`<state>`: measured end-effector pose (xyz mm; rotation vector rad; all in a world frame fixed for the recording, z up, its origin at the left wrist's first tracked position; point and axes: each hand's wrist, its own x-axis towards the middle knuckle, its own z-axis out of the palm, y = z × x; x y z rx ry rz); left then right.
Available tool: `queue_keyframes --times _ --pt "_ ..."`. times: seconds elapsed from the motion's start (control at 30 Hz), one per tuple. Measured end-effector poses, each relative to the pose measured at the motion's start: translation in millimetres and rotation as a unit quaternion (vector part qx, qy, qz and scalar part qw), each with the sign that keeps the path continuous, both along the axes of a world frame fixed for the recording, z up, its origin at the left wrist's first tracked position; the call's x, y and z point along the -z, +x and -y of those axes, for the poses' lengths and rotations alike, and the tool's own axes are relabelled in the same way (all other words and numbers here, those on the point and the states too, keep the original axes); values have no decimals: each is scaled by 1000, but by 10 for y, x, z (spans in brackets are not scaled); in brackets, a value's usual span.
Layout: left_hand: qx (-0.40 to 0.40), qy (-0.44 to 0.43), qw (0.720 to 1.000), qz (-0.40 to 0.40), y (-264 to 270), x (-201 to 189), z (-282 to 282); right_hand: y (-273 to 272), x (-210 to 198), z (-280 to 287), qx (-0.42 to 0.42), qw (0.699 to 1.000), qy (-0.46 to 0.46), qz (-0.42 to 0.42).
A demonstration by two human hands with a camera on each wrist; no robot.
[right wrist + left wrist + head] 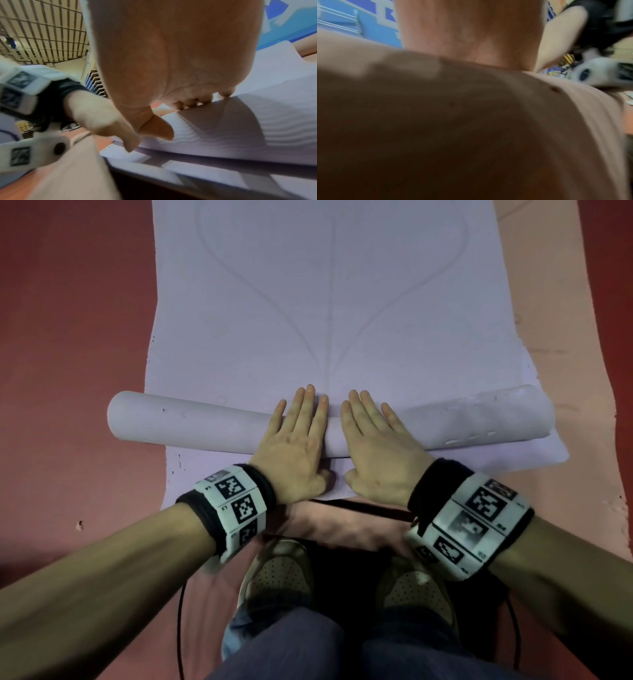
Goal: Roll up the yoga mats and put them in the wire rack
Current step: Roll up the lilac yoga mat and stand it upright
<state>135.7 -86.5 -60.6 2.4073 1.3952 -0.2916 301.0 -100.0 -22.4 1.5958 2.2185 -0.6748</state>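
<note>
Head view, and both hands are down flat on the lavender yoga mat (329, 302), which runs from the roll away toward twelve o'clock across the red floor (68, 337). The rolled part (191, 424) lies crosswise, nine to three, in the middle of the picture, its right end looser and wider than the left. The left hand (296, 446) lies palm down on the roll just left of centre, fingers straight and together, tips over the far side, thumb on a flat strip of mat at six o'clock of the roll. The right hand (380, 451) mirrors it just beside, at three o'clock of the left, fingers straight and slightly spread; neither hand grips, they only press. A pink mat (565, 354) lies beneath, showing along the three o'clock side and at the near edge by the shoes (281, 573). The right wrist view shows the palm over the roll (223, 128), and a wire grid (42, 33) at ten o'clock. The left wrist view is blurred.
</note>
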Motion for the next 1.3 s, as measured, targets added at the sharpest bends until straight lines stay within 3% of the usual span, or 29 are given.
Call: queue_keyframes --times 0.17,0.5,0.83,1.3 --pt "-11 6 1000 15 10 5 -83 -8 36 -10 4 1000 10 4" --pt "-8 112 993 21 46 81 24 3 130 -170 -9 999 31 26" --pt "-5 85 993 -77 69 31 -189 -214 65 -346 6 988 85 127" --pt "9 127 992 1 -17 -80 120 -107 -191 52 -41 988 80 127"
